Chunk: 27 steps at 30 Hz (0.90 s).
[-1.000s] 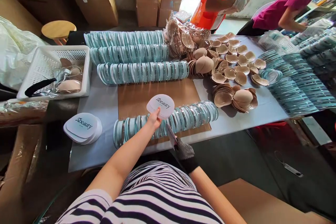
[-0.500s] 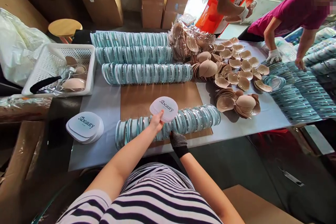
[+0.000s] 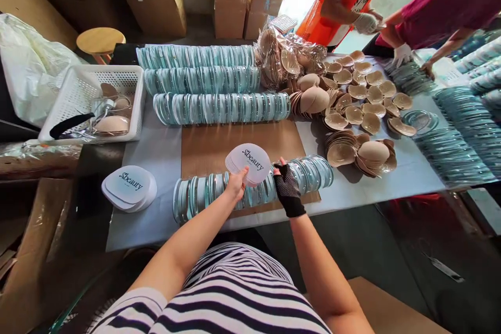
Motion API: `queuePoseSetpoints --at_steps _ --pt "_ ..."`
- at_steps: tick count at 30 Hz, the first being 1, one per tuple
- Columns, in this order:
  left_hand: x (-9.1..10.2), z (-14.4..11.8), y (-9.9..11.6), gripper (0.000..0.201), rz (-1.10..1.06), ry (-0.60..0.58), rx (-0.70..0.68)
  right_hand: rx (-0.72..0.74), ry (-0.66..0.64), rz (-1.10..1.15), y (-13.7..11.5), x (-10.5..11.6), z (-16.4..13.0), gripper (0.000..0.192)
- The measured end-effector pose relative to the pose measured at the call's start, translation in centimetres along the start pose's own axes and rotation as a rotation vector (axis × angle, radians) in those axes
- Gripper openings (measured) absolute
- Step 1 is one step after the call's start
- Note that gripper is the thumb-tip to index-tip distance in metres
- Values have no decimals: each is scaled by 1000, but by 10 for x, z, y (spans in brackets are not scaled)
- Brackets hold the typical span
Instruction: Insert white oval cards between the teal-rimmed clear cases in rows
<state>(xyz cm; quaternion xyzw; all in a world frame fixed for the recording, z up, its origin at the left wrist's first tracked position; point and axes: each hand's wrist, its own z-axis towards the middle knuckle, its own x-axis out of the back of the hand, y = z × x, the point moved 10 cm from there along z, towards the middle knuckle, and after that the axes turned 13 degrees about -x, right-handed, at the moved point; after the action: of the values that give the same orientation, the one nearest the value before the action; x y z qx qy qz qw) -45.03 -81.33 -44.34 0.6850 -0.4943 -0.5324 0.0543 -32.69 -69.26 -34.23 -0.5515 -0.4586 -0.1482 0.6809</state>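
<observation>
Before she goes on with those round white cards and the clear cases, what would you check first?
1. Left hand grips the printed cards: ok.
2. Gloved right hand rests on the near row of clear cases: ok.
3. Row standing on edge, none fallen: ok.
4. Spare card stack lies within reach on her left: ok.
5. Co-workers' hands away from her row: ok.
6. Number of cards held: cannot tell.

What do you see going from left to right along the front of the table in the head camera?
Stack of white printed cards → left hand holding white oval cards → black-gloved right hand on the row of clear teal-edged cases → pile of beige cups.
</observation>
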Motion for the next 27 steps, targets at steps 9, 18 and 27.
queuePoseSetpoints --at_steps 9,18,27 --pt "16 -29 10 30 72 -95 -42 81 -142 -3 -39 -22 -51 42" --pt "41 6 44 31 -67 190 18 -26 -367 -417 54 -36 -148 44" --pt "39 2 40 37 -70 172 30 -50 -619 -639 -4 -78 -154 41"
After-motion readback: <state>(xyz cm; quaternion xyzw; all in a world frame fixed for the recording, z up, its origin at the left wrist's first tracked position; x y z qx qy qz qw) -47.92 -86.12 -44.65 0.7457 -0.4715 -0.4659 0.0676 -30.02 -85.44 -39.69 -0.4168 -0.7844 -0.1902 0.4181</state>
